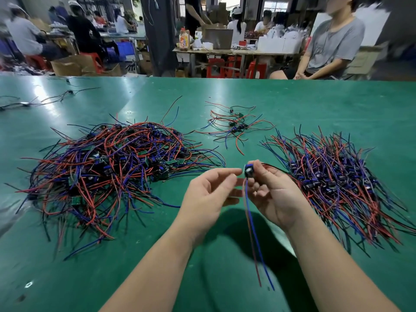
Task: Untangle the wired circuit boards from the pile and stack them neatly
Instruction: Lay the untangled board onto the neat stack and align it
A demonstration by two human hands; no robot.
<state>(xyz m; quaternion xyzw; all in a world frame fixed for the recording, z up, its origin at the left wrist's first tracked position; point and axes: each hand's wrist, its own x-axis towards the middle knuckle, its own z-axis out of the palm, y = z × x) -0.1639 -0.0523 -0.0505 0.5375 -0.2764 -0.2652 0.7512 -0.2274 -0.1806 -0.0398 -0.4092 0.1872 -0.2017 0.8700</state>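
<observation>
A big tangled pile of small circuit boards with red, blue and black wires covers the left of the green table. On the right lies an ordered stack of the same boards, wires fanned out. My right hand pinches one small board above the table's middle; its blue and red wires hang down toward me. My left hand is just left of that board, fingertips reaching to its edge, fingers loosely curled; whether they touch it is unclear.
A small cluster of wired boards lies at the back centre. A few loose wired pieces sit at the far left. A seated person is beyond the table's far right edge, other workers and benches behind.
</observation>
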